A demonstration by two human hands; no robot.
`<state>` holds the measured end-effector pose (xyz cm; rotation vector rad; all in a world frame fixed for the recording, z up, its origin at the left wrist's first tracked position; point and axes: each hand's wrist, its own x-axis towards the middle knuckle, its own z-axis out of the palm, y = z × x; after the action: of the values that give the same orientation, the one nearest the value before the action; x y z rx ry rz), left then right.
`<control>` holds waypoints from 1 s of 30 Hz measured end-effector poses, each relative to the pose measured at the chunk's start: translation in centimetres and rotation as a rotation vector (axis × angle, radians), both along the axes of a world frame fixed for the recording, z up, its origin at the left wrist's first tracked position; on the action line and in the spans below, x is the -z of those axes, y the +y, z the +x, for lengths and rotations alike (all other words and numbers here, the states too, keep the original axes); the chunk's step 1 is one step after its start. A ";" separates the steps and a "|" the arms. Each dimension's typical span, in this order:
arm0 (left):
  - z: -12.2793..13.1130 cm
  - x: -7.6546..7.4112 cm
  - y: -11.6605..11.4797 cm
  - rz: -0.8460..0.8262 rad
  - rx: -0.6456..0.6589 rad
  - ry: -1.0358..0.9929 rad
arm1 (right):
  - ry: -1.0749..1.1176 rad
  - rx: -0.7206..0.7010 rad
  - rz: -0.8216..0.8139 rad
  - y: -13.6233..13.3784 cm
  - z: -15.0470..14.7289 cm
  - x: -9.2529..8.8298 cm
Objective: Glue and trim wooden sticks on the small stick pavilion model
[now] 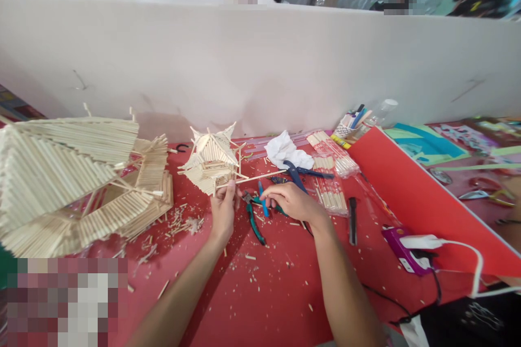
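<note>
My left hand (223, 214) is closed at the lower edge of a small pavilion model (215, 154) built of thin wooden sticks, with the thumb on top. From there a long thin stick (262, 176) runs out to the right; whether it is joined to the model I cannot tell. My right hand (291, 200) has its fingers curled around a blue pen (262, 200), which points downward. Between the hands lie green-handled cutting pliers (255, 225). Just beyond my right hand is a dark blue-handled tool (296, 176), its jaws partly hidden.
A larger stick-built model (69, 168) fills the left. Stick scraps litter the red table (260, 293). Crumpled white tissue (285, 150), packs of sticks (329, 184), a dark cutter knife (352, 222), a red board (431, 206) and a purple power strip (409, 252) stand or lie rightward.
</note>
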<state>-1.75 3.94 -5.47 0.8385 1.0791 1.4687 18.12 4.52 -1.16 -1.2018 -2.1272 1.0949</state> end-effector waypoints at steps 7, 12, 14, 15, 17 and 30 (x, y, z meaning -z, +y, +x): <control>0.0 0.0 0.0 0.010 0.000 -0.005 | -0.008 0.046 -0.020 -0.1 0.2 0.0; 0.0 -0.1 -0.1 0.013 -0.001 -0.001 | -0.048 0.032 0.065 -0.2 0.1 -0.3; 0.0 -0.2 -0.1 0.018 -0.001 0.002 | -0.069 0.032 0.092 -0.2 0.0 -0.3; 0.0 -0.3 -0.1 0.017 0.000 0.003 | -0.076 0.033 0.097 -0.2 0.0 -0.2; 0.1 -0.3 -0.1 0.011 0.001 0.004 | -0.084 0.036 0.087 -0.2 -0.2 -0.1; 0.0 -0.1 0.0 -0.004 -0.005 -0.004 | 0.018 -0.037 0.006 -0.3 -0.3 -0.5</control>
<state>-1.70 3.92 -5.40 0.8300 1.0822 1.4715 17.81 4.19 -0.69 -1.1504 -2.1451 1.1104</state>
